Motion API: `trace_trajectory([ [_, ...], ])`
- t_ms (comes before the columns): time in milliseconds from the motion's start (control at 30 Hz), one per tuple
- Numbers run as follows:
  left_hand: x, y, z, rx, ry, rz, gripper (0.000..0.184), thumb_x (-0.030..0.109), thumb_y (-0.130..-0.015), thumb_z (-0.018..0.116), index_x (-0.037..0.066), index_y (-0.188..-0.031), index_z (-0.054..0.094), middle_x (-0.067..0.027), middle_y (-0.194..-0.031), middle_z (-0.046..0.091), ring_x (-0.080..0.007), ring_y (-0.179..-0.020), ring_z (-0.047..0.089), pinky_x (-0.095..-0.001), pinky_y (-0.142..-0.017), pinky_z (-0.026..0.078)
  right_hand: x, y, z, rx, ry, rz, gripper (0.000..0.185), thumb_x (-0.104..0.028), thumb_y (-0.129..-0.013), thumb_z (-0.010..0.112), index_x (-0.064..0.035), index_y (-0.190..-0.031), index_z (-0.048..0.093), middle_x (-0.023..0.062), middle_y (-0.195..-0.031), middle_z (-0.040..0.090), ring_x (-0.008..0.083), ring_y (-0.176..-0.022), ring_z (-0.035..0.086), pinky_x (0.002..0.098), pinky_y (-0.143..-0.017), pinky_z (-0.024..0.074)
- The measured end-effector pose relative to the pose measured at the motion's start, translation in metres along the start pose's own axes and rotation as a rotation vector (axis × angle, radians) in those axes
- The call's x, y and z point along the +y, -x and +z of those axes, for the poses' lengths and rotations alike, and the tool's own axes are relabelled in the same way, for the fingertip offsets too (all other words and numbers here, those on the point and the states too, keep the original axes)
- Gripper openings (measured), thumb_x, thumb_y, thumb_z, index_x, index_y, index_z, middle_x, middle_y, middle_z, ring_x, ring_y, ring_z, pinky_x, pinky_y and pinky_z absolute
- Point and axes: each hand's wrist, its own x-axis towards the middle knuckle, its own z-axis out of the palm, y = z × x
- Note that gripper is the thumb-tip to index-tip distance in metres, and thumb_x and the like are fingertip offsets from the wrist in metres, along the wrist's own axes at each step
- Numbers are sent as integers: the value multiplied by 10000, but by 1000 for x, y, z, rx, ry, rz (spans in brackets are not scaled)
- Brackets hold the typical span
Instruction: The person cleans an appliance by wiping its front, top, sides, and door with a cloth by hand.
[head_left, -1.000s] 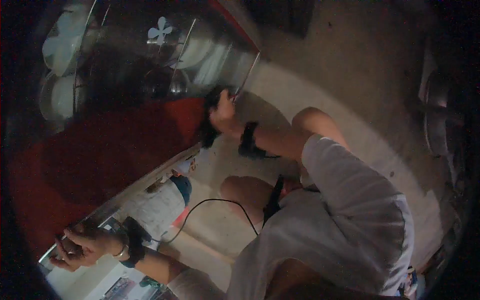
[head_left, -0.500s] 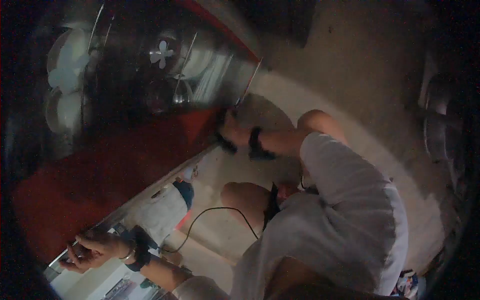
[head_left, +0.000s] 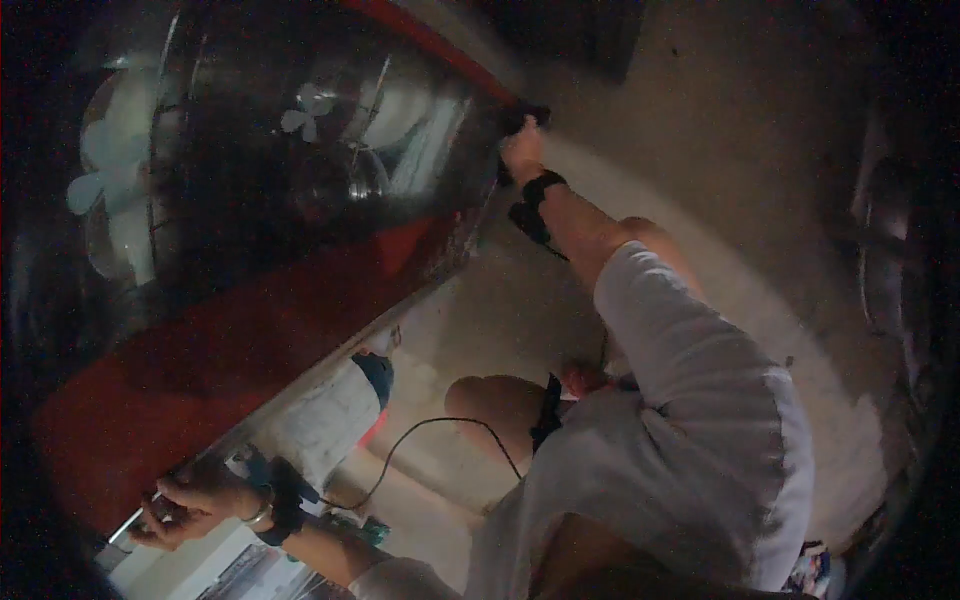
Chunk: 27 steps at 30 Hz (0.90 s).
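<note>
My left hand point(head_left: 205, 508) is at the near corner of a red panel point(head_left: 230, 350), its thumb and curled fingers around the edge. A black band and a bracelet circle that wrist. Farther up, my right hand point(head_left: 523, 150) is closed around a dark, soft-looking thing point(head_left: 527, 118) that sticks out on both sides of the fist; its kind is too dim to tell. That fist is at the right-hand edge of a glossy dark surface point(head_left: 250, 190) with pale petal shapes. A black wrist strap point(head_left: 542, 187) is on my right wrist.
A thin black cable point(head_left: 440, 420) loops between my left wrist and my body. A pale cloth-like bundle point(head_left: 325, 415) with a dark end lies below the red panel. The floor point(head_left: 690, 130) is pale brown. Dark shapes stand at the right.
My right hand, with the dark thing in it, has moved up and to the right along the glossy surface's edge. My left hand has stayed at the panel's corner.
</note>
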Motion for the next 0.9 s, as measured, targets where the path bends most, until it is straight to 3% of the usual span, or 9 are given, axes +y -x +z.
trace_trajectory([
  [33, -3, 0, -2, -13, 10, -1, 230, 106, -757, 655, -5, -908, 521, -179, -1252, 311, -263, -1171, 321, -400, -942, 317, 22, 4, 13, -257, 826, -294, 409, -33, -682, 541, 25, -1076, 449, 163, -820, 584, 315, -809, 576, 400, -793, 431],
  [67, -7, 0, -6, -4, -40, -20, 247, 143, -751, 665, 6, -904, 528, -181, -1226, 331, -280, -1134, 349, -410, -904, 343, 44, 11, 21, -313, 1050, -493, 422, -44, -692, 533, 25, -1096, 431, 173, -859, 562, 319, -850, 548, 403, -814, 412],
  [167, -11, 1, -8, 7, -73, -13, 251, 150, -749, 669, 11, -909, 534, -182, -1223, 336, -279, -1139, 343, -413, -910, 335, 61, 108, 38, -278, 454, -395, 464, -77, -721, 508, 24, -1155, 377, 203, -979, 499, 331, -972, 463, 412, -877, 354],
  [300, -5, -5, -11, -65, -216, 63, 241, 128, -752, 663, 11, -923, 538, -177, -1255, 315, -265, -1183, 307, -400, -950, 311, 63, 185, 37, -323, 253, -667, 523, -122, -760, 475, 23, -1234, 305, 242, -1139, 415, 348, -1135, 351, 424, -961, 276],
  [567, -1, -1, -3, 3, -71, 1, 250, 150, -757, 663, 13, -922, 534, -168, -1286, 296, -266, -1161, 342, -390, -931, 342, 70, 1, 57, 6, -101, -2, 337, -393, -840, 431, -72, -848, 532, 54, -670, 497, 171, -586, 463, 317, -553, 383],
  [667, -6, -2, -7, -5, -92, -20, 259, 155, -757, 663, 11, -924, 526, -170, -1293, 289, -257, -1145, 363, -388, -919, 360, 69, 41, 47, -368, -1043, 388, 502, -504, -879, 337, -99, -676, 555, 8, -576, 469, 147, -533, 462, 274, -634, 407],
  [700, -8, 1, -5, 21, -94, -38, 262, 159, -758, 662, 10, -923, 523, -172, -1293, 288, -256, -1149, 359, -390, -927, 355, 62, 71, 43, -414, -986, 330, 451, -459, -864, 356, -88, -704, 556, 18, -583, 476, 155, -544, 473, 281, -631, 415],
  [767, 2, 2, 0, 22, -51, -71, 259, 162, -759, 662, 12, -919, 523, -172, -1291, 291, -258, -1158, 350, -397, -937, 342, 65, 128, 41, -324, -171, -183, 354, -371, -834, 394, -66, -758, 557, 40, -596, 490, 172, -565, 495, 296, -625, 430],
  [900, 4, -2, 2, 13, -16, -21, 262, 172, -759, 662, 11, -912, 524, -172, -1284, 301, -254, -1149, 359, -387, -916, 366, 63, 145, 30, -280, 72, -364, 215, -193, -775, 470, -20, -867, 559, 83, -623, 518, 207, -607, 539, 325, -614, 462],
])
